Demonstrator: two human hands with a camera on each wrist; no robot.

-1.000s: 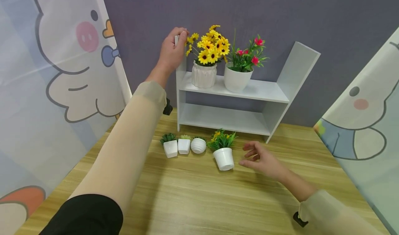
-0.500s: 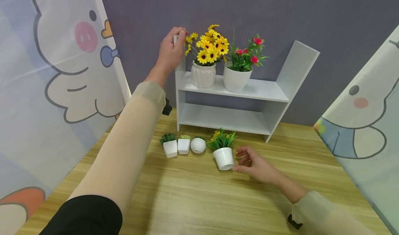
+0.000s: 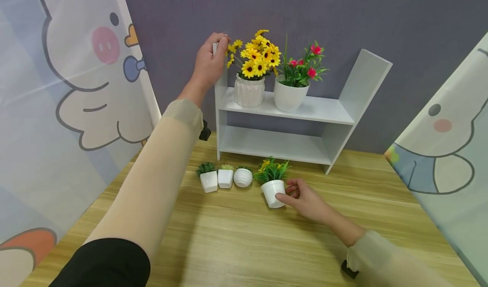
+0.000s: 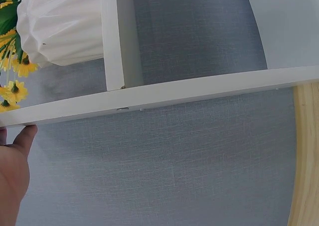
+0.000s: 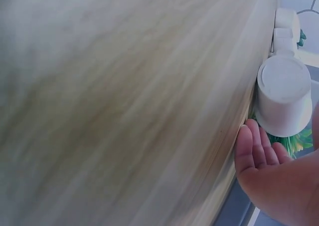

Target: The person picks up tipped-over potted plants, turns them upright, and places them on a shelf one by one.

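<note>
My left hand (image 3: 209,60) grips the top of the left side panel of a white two-tier shelf (image 3: 324,113); the left wrist view shows its thumb against the panel (image 4: 164,95). On the table a white pot (image 3: 271,192) of yellow-flowered greenery (image 3: 272,170) lies tipped, its base towards me. My right hand (image 3: 309,203) is at the pot's right side, thumb overlapping it in the head view. The right wrist view has the fingers (image 5: 259,148) fairly straight beside the pot (image 5: 285,94), not wrapped round it.
A ribbed pot of yellow daisies (image 3: 249,90) and a white pot with red flowers (image 3: 290,94) stand on the upper tier. Left of the tipped pot lie three small succulent pots, a tapered one (image 3: 209,182), a square one (image 3: 225,179) and a round one (image 3: 243,178).
My right hand has moved left across the table to the tipped flower pot, and its thumb now overlaps the pot. The left hand keeps its hold on the shelf.
</note>
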